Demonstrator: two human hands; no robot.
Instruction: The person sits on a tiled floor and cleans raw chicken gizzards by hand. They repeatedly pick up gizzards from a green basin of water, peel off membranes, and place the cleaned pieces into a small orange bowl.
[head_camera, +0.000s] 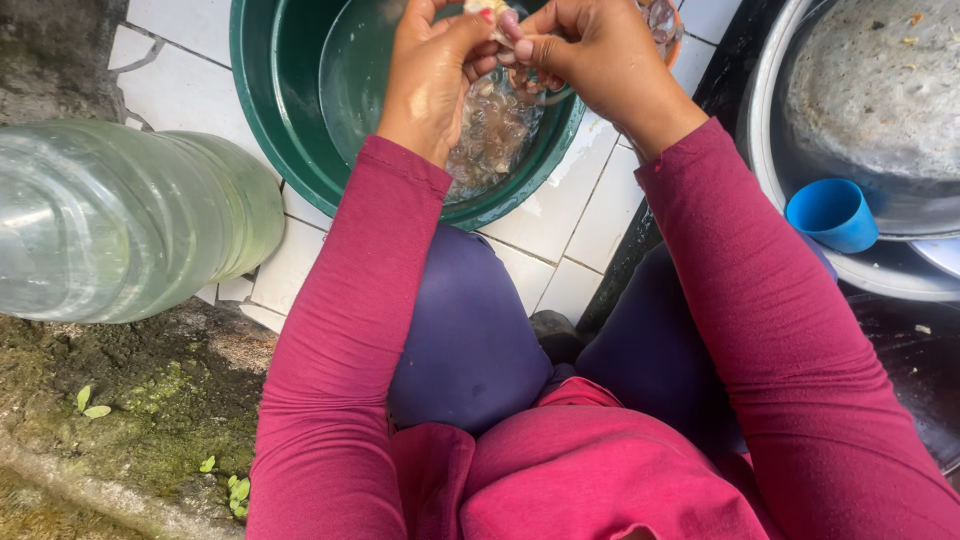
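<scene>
Crimson sleeves lead up to your two hands, which meet over the round dark-green plastic basin. Your left hand and right hand are both pinched shut on one small pale piece of food, thumbs and fingertips pressed together as if picking or peeling it; the piece sits at the top edge of the view, so you cannot tell exactly what it is. Neither hand is loose or spread.

Directly under your hands, inside the basin, lies a wet, translucent brownish heap of similar small pieces in shallow water. Judging by that heap, a good share of the cleaning looks to remain, though how many pieces are already dealt with is not visible, and no separate pile of finished ones shows.

The basin stands on the white tiled floor just past your knees. To your left a large clear plastic water bottle lies on its side beside mossy concrete. To your right a wide grey metal pan rests with a small blue plastic cup at its rim, well apart from your hands.
</scene>
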